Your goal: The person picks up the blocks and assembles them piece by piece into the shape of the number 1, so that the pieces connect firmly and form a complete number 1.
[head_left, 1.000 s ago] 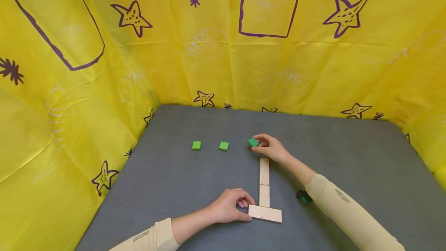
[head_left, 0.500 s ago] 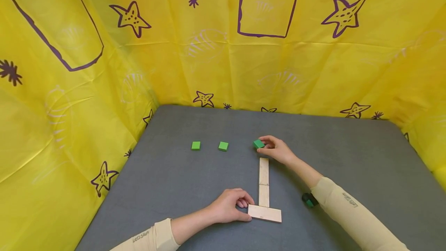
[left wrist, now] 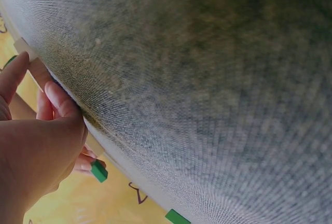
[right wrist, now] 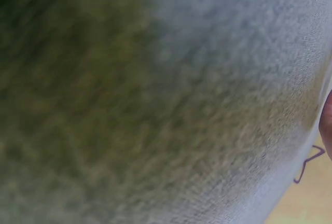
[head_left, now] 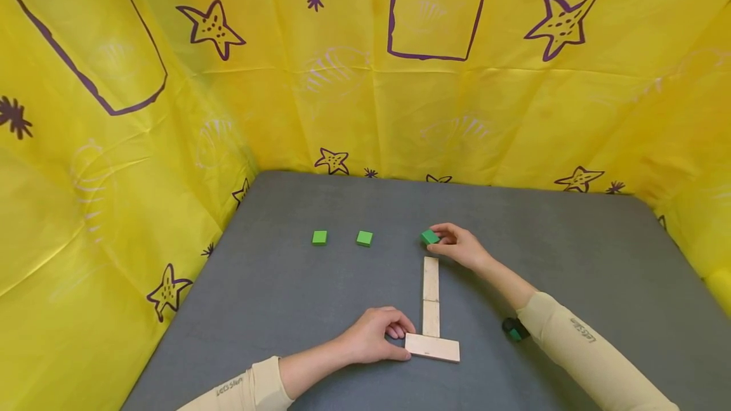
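In the head view my right hand [head_left: 468,250] pinches a green wooden block [head_left: 430,237] between thumb and fingers, just beyond the far end of a column of wooden planks. My left hand [head_left: 375,336] holds the left end of a pale plank [head_left: 432,347] lying crosswise, with the thumb at its near corner and a finger at its far one. From that plank two more planks [head_left: 431,297] run away end to end, forming an upside-down T. The left wrist view also shows the left hand [left wrist: 46,141] at the plank and the held green block [left wrist: 98,171].
Two lighter green blocks [head_left: 320,238] lie apart to the left of the held one, roughly in line with it. A small black device [head_left: 515,330] sits at the right forearm. Yellow cloth walls [head_left: 342,100] with drawn stars enclose the grey table [head_left: 274,284].
My right hand has moved a little to the right with the green block, from left of the plank column to its far end. The left hand stays at the crosswise plank.
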Motion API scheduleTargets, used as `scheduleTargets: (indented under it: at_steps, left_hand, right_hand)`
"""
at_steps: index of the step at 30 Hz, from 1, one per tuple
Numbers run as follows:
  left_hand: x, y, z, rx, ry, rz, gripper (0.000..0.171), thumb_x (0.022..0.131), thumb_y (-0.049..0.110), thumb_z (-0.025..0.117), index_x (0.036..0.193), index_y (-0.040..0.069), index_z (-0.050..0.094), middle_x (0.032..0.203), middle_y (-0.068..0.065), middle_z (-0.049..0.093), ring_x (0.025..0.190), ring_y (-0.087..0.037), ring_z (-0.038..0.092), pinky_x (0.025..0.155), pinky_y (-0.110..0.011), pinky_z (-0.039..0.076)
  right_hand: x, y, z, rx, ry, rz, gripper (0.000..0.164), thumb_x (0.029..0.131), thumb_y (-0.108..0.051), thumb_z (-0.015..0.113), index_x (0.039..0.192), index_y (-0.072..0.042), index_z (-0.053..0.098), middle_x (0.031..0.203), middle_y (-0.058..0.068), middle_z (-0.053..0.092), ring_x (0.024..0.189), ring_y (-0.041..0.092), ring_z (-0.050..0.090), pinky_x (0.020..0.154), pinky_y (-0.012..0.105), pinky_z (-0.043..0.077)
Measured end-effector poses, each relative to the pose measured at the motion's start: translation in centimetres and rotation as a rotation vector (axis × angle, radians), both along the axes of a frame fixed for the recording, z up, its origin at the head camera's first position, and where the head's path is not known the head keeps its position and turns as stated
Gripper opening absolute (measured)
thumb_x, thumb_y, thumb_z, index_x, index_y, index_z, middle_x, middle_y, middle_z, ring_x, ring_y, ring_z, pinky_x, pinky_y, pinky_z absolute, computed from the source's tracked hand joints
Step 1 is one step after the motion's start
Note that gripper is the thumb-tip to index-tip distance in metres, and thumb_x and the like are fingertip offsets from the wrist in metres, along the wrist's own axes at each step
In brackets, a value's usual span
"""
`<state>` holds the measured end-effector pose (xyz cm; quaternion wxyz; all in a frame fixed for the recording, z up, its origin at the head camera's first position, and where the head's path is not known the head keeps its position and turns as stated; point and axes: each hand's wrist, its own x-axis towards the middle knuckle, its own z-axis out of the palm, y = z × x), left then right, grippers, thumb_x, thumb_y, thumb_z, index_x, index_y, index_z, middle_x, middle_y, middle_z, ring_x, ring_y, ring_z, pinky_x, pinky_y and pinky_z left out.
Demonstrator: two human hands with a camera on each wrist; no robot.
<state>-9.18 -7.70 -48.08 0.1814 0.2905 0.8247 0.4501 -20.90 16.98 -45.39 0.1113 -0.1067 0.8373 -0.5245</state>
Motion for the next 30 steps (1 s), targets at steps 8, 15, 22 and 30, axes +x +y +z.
scheduleTargets:
  at_steps: [8,15,22,30]
  left_hand:
    - [0.0,-0.1,-0.1,0.006,0.011,0.0,0.029,0.072,0.006,0.086,0.096,0.009,0.07,0.085,0.011,0.06,0.076,0.004,0.055,0.073,-0.015,0.048]
    - [0.0,-0.1,0.0,0.002,0.0,-0.004,0.029,0.072,0.007,0.085,0.096,0.009,0.07,0.086,0.011,0.06,0.076,0.003,0.055,0.073,-0.015,0.048]
    - [0.0,-0.2,0.0,-0.005,-0.013,-0.004,0.028,0.073,0.008,0.085,0.097,0.01,0.07,0.085,0.012,0.06,0.076,0.003,0.055,0.073,-0.015,0.048]
    - [0.0,-0.2,0.0,-0.003,-0.005,-0.01,0.028,0.073,0.008,0.085,0.097,0.01,0.07,0.085,0.012,0.06,0.076,0.003,0.055,0.073,-0.015,0.048]
  right_hand:
    - [-0.2,0.4,-0.5,0.01,0.008,0.004,0.048,0.088,-0.01,0.071,0.128,0.009,0.053,0.114,0.026,0.06,0.098,0.032,0.055,0.075,0.026,0.045]
    - [-0.9,1.0,-2.7,0.05,0.037,0.01,0.049,0.087,-0.018,0.075,0.128,0.002,0.057,0.11,0.016,0.063,0.095,0.024,0.057,0.075,0.027,0.046]
    - [-0.9,0.9,-3.0,0.098,0.056,0.023,0.047,0.083,-0.018,0.078,0.124,-0.003,0.06,0.1,0.009,0.064,0.089,0.02,0.057,0.073,0.027,0.046]
    - [-0.8,1.0,-2.9,0.157,0.078,0.042,0.046,0.083,-0.019,0.077,0.123,-0.005,0.062,0.098,0.006,0.063,0.088,0.02,0.055,0.073,0.031,0.045]
